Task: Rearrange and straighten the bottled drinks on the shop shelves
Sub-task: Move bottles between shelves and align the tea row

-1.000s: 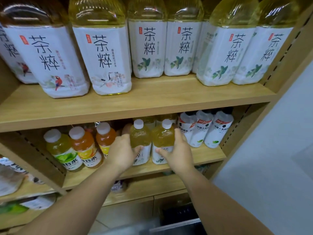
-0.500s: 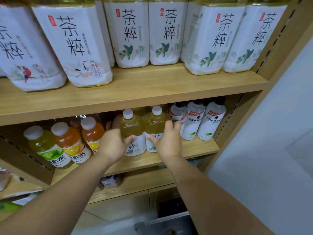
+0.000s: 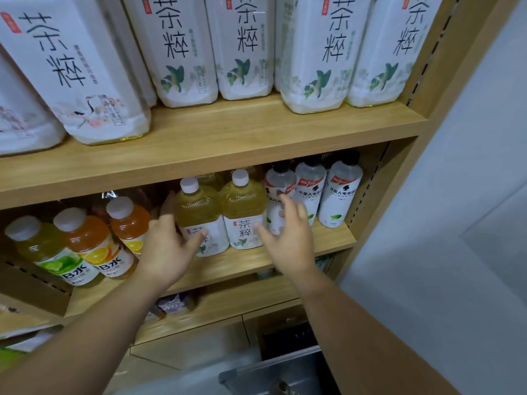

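Two small yellow tea bottles with white caps stand side by side on the middle shelf (image 3: 299, 252), the left tea bottle (image 3: 196, 209) and the right tea bottle (image 3: 243, 206). My left hand (image 3: 168, 246) lies against the left bottle's left side, fingers straight up beside it and thumb across its label. My right hand (image 3: 288, 238) hovers just right of the right bottle, fingers spread in front of a clear black-capped bottle (image 3: 278, 183), thumb pointing at the tea label. Neither hand holds anything.
Orange juice bottles (image 3: 128, 223) and a green juice bottle (image 3: 42, 249) lean at the left. Two more clear bottles (image 3: 339, 198) stand at the right by the shelf's side panel. Large tea bottles (image 3: 182, 52) fill the upper shelf. A lower shelf and a metal fixture (image 3: 273, 372) sit below.
Both hands have loosened off the two tea bottles; my right hand has drawn back to the right with its fingers spread. The view has dropped closer to the middle shelf.
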